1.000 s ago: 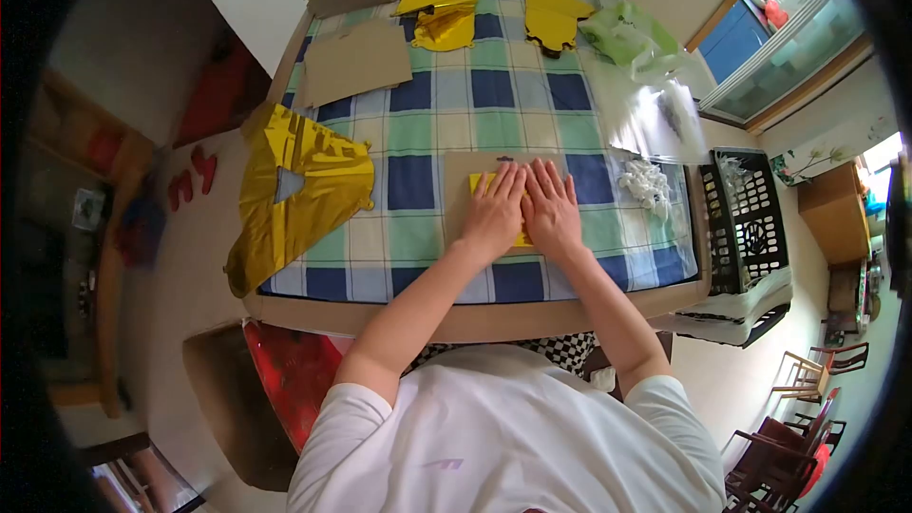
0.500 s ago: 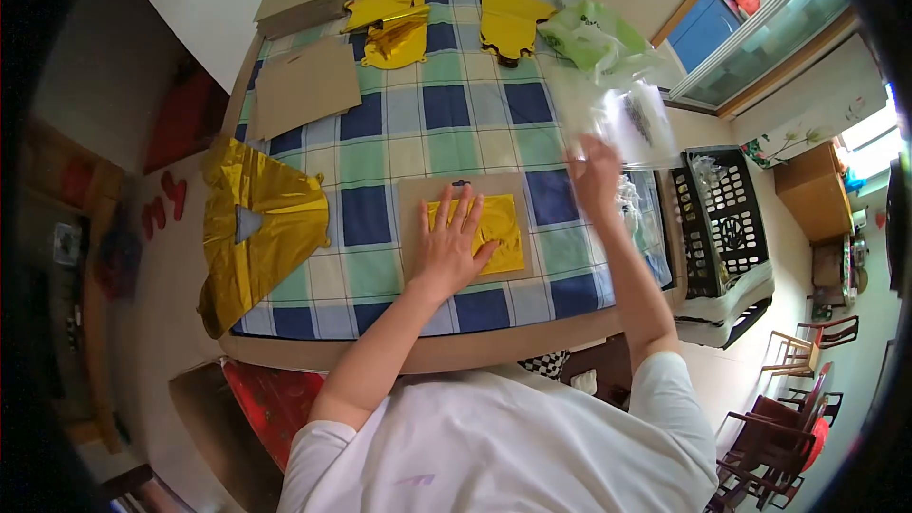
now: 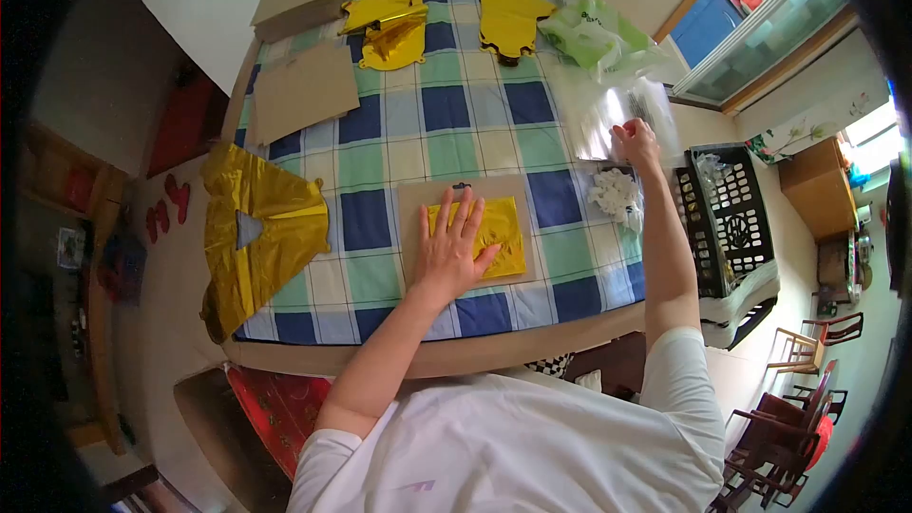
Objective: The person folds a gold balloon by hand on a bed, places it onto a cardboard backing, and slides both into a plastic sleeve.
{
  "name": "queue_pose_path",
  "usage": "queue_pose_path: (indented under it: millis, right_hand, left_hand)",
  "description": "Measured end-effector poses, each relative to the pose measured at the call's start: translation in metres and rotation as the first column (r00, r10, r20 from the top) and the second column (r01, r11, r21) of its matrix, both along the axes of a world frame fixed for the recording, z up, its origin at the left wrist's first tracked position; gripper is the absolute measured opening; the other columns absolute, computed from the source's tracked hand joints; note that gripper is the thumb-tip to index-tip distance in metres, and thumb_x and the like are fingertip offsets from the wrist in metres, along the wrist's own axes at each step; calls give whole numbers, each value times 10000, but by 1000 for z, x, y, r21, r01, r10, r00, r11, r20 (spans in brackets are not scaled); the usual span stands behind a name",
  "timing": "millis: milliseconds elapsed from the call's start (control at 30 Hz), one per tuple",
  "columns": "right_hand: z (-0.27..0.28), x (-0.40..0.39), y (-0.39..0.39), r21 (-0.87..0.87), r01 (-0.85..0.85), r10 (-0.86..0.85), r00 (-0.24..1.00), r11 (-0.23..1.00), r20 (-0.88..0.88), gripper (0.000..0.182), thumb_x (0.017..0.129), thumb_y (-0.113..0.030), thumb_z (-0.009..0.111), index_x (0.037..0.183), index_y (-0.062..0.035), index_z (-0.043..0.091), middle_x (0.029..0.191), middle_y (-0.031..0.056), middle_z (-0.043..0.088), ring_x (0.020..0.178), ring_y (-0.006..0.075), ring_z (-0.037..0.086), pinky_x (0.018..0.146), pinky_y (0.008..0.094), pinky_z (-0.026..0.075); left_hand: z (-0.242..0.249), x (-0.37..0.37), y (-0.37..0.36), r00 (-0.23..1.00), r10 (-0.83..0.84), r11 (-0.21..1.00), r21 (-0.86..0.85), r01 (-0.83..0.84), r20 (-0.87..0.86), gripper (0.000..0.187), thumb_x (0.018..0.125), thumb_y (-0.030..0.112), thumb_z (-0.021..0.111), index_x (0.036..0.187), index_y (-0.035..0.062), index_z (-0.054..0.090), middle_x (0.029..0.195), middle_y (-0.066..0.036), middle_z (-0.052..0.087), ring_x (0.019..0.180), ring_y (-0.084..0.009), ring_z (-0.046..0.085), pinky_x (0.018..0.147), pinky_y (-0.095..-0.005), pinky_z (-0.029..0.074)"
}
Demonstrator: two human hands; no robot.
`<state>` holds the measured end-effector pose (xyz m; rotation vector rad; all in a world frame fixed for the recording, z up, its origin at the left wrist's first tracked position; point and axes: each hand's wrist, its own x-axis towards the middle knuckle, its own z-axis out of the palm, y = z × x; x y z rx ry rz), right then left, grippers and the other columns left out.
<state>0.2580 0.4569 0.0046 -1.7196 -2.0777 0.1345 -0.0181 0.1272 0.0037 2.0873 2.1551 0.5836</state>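
Note:
My left hand (image 3: pixel 450 252) lies flat with fingers spread over a folded gold foil balloon (image 3: pixel 501 223). Beneath the foil is a cardboard backing card (image 3: pixel 415 201) with a hanging slot at its top edge. Out to the right, my right hand (image 3: pixel 637 142) has its fingertips pinched together at the clear plastic bags (image 3: pixel 594 123), which reflect the light. How much of the plastic is between those fingers is hard to see. Just below the right hand sits a small bundle of white pieces (image 3: pixel 616 198), apart from the fingers.
More cardboard cards (image 3: pixel 306 90) and a taller cardboard stack (image 3: pixel 296 5) lie at the back left. Flat gold foil balloons (image 3: pixel 513 5) rest at the back. Another gold foil sheet (image 3: pixel 256 237) hangs over the left edge. A green-white bag (image 3: pixel 594 33) and black basket (image 3: pixel 730 218) are right.
My right hand has moved right and slightly up, uncovering the white bundle. The clear plastic, blurred and raised before, now lies flatter. My left hand stays on the foil.

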Motion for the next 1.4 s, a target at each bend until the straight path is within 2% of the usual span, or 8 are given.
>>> queue_pose_path:
  millis: [133, 367, 567, 833, 967, 1033, 1233, 1400]
  right_hand:
    - [-11, 0, 12, -66, -25, 22, 999, 997, -42, 249, 833, -327, 631, 938, -101, 640, 948, 107, 639, 928, 333, 603, 796, 449, 474]
    - [45, -25, -54, 273, -120, 119, 993, 955, 19, 122, 880, -227, 587, 877, -105, 583, 903, 76, 616, 926, 294, 587, 800, 451, 437]
    - [79, -118, -125, 466, -474, 530, 848, 747, 13, 83, 818, -139, 646, 865, -94, 596, 838, 54, 585, 831, 260, 580, 807, 396, 398]
    - [6, -214, -134, 172, -814, 811, 576, 555, 105, 88, 849, -178, 586, 871, -93, 575, 902, 72, 552, 955, 266, 538, 863, 390, 389]
    - [35, -178, -169, 97, -492, 498, 866, 865, -50, 171, 866, -234, 580, 917, -73, 613, 968, 94, 589, 974, 308, 556, 841, 433, 447]
    - [18, -145, -176, -155, -179, 180, 984, 971, -9, 246, 885, -289, 583, 914, -47, 617, 947, 128, 614, 948, 323, 580, 817, 454, 468]
    - [24, -122, -219, -298, -261, 114, 894, 918, -432, 290, 891, -271, 606, 912, 18, 605, 812, 167, 664, 761, 273, 656, 676, 387, 501]
    - [9, -121, -241, -396, -355, 25, 771, 847, -637, 142, 881, -90, 626, 927, 38, 588, 783, 77, 665, 699, 92, 588, 596, 253, 465]
  left_hand:
    - [1, -1, 0, 1000, -2, 1000, -20, 2, -30, 740, 886, 497, 525, 1472, 114, 285, 1549, -86, 225, 1440, -306, 151, 1128, -599, 84]
    - [4, -2, -1, 998, -5, 998, -60, 2, -63, 737, 907, 522, 470, 1481, 111, 259, 1555, -83, 213, 1447, -295, 133, 1136, -586, 78]
    - [9, -2, -1, 998, -6, 996, -93, 1, -58, 723, 913, 516, 459, 1479, 109, 265, 1556, -84, 209, 1444, -298, 141, 1139, -575, 84]
    - [11, 0, 1, 997, 9, 990, -141, -20, -80, 724, 911, 529, 454, 1474, 107, 280, 1553, -88, 214, 1444, -297, 137, 1141, -567, 81]
    - [8, -1, -1, 999, 5, 992, -125, -12, -50, 720, 914, 529, 444, 1475, 108, 280, 1552, -90, 215, 1445, -300, 130, 1142, -569, 66]
    - [4, -1, 1, 999, 7, 996, -85, -11, -39, 720, 915, 530, 441, 1475, 108, 279, 1552, -93, 215, 1445, -302, 128, 1140, -574, 68]
    - [-2, -1, 0, 1000, 2, 1000, -13, -2, -11, 738, 914, 540, 445, 1481, 104, 263, 1552, -101, 214, 1445, -312, 129, 1131, -592, 81]
    - [-2, -3, 0, 1000, 2, 1000, -8, -2, 9, 756, 911, 549, 449, 1484, 99, 249, 1552, -115, 207, 1447, -305, 128, 1127, -596, 93]
